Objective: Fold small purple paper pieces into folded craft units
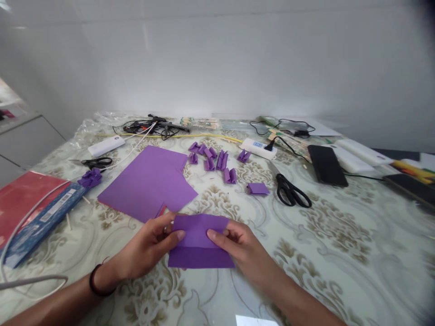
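Observation:
A small purple paper sheet with a crease running across it is held near the front of the table. My left hand pinches its left edge, thumb on top. At the right edge my right hand grips it the same way. Beyond them lie larger purple sheets in a stack, with some red showing beneath. Several small folded purple pieces stand in a group behind the held sheet, and a flat folded purple piece is to their right.
Black-handled scissors lie at the right, beside a black phone. A white power strip is behind. Left are other scissors, crumpled purple paper, a red packet and a white cable.

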Demonstrator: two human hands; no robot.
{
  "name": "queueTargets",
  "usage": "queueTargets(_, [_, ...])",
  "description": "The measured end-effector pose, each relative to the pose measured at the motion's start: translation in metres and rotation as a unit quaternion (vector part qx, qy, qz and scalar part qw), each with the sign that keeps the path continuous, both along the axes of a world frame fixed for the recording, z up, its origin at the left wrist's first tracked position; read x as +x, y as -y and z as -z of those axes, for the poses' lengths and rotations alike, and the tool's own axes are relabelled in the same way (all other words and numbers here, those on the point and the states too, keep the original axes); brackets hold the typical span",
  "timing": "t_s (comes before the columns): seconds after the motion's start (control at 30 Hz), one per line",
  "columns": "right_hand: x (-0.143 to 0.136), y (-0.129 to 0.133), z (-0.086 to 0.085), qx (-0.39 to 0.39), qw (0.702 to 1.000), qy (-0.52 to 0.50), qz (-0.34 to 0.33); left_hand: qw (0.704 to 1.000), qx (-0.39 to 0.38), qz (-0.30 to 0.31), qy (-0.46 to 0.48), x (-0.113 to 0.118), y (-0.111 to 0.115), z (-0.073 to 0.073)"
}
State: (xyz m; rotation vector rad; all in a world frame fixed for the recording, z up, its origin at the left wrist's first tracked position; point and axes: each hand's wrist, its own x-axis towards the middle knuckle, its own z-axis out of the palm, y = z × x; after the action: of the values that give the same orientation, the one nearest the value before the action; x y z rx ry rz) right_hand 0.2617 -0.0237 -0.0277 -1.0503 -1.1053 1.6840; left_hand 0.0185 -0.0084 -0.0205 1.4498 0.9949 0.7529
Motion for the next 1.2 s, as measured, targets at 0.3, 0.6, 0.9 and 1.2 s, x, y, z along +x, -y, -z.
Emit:
queueTargets(0.3, [0.006, -0.003, 0.001, 0.022, 0.999, -0.019, -0.02, 0.996, 0.077, 0.034, 0.006, -0.004, -0.004, -0.011])
queueTargets(0.6, [0.006, -0.001, 0.004, 0.011, 0.997, -0.068, -0.029, 0.991, 0.119, 0.056, -0.028, -0.004, -0.004, -0.015])
queueTargets(0.9, [0.006, 0.003, -0.001, 0.002, 0.995, -0.084, -0.058, 0.989, 0.125, 0.057, -0.051, -0.006, -0.002, -0.012])
queueTargets(1.2, [0.0, 0.004, -0.005, -0.035, 0.998, -0.033, -0.032, 0.985, 0.143, 0.056, -0.081, -0.003, 0.001, -0.012])
